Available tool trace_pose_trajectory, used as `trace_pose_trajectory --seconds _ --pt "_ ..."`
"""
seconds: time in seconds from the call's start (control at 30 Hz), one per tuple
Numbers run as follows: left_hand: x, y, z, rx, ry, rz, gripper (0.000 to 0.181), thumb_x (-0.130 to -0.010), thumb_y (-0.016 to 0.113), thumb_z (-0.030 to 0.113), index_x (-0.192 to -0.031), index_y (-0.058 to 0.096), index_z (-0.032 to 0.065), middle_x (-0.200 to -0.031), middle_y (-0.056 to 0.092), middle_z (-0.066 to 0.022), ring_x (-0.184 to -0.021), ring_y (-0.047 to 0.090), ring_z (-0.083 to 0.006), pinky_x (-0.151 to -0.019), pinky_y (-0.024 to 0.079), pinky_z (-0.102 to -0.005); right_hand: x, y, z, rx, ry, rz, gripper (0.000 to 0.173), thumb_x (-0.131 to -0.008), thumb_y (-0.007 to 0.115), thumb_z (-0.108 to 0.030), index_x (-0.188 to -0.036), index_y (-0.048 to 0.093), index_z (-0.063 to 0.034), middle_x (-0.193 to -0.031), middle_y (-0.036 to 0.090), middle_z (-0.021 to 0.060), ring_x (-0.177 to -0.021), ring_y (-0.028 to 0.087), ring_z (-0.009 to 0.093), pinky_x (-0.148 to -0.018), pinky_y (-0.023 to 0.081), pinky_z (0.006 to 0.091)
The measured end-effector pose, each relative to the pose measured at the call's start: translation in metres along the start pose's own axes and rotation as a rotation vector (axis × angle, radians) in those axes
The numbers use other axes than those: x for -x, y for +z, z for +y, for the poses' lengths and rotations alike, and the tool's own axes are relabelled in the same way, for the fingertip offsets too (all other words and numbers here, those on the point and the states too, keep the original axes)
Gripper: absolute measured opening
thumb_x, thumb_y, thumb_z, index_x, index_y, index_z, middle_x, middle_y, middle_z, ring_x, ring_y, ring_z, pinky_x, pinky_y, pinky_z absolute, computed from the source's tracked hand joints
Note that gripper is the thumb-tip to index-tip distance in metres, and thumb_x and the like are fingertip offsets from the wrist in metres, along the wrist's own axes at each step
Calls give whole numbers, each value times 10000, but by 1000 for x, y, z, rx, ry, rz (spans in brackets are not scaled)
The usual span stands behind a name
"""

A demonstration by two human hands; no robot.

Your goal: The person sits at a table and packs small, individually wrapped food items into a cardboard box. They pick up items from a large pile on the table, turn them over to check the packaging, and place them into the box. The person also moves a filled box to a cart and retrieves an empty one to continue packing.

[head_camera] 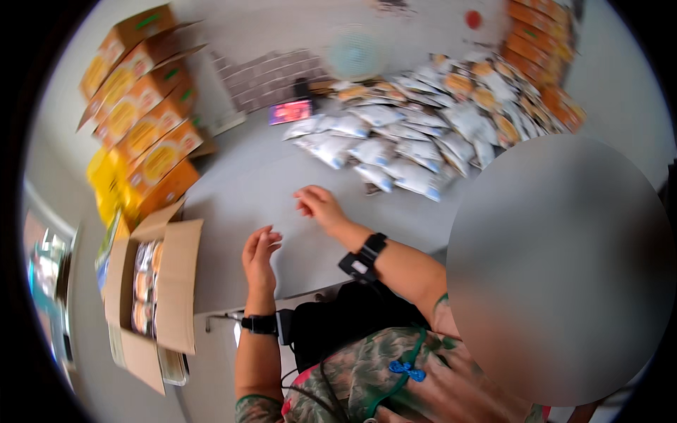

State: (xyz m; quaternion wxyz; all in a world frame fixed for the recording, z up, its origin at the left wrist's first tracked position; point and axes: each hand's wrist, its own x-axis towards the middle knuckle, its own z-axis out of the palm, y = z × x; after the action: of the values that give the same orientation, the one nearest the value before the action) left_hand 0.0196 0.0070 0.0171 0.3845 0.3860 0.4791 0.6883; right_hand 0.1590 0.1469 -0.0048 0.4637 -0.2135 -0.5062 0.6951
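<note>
Over the grey tabletop [227,174], my left hand [260,251] is raised with its fingers loosely bent and nothing in them. To its upper right is my right hand [320,207], also without anything in it, its fingers half curled. Beyond the right hand spreads a heap of sealed white pouches [418,174], with several piled on one another. Left of my left hand stands an uncovered cardboard box [177,285] with its flaps spread. Inside it are rows of packed pouches [143,285] with orange and white faces.
Orange cartons [143,137] are stacked at the left beside a yellow plastic bag [108,180]. A lit phone [290,112] stands at the table's back, near a pale blue round basket or fan [355,53]. More orange cartons [537,37] rise at the back right. A blurred patch hides the right side.
</note>
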Motion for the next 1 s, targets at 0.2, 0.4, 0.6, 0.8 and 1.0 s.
trace_pose_trajectory --seconds 0.2,0.4,0.6,0.8,1.0 --pt "-5 11 -22 -142 33 -114 252 -928 511 195 -1055 582 -10 -845 616 -46 -776 559 -118 -733 436 -255 2 -10 -18 113 -122 26 220 -927 495 -218 -938 597 -24 -747 588 22 -612 520 78 -556 434 224" --pt "-2 10 -23 -168 15 -126 233 -919 532 182 -1034 596 -10 -841 616 -48 -777 552 -118 -741 443 -259 26 -11 -93 366 -367 -7 195 -914 530 -196 -964 607 -24 -796 606 32 -684 562 104 -614 454 236" --pt "2 9 -19 -142 14 -110 210 -921 525 162 -1030 597 -2 -842 615 -45 -783 553 -113 -750 445 -257 58 -104 -161 1137 -638 363 138 -851 597 -150 -953 615 -59 -959 609 78 -834 588 223 -649 495 302" --pt "0 12 -20 -146 -18 -115 198 -919 529 148 -1027 598 -3 -846 615 -46 -785 555 -114 -750 448 -260 95 -184 -185 1730 -482 463 294 -767 644 -84 -1059 609 -75 -1099 590 52 -1003 531 260 -839 468 341" --pt "0 8 -18 -151 -11 -115 188 -915 526 130 -1021 601 -6 -847 615 -48 -781 554 -115 -750 449 -257 93 -208 -176 1767 -542 380 347 -769 632 -74 -1115 611 -86 -1130 603 52 -1010 538 259 -861 468 345"
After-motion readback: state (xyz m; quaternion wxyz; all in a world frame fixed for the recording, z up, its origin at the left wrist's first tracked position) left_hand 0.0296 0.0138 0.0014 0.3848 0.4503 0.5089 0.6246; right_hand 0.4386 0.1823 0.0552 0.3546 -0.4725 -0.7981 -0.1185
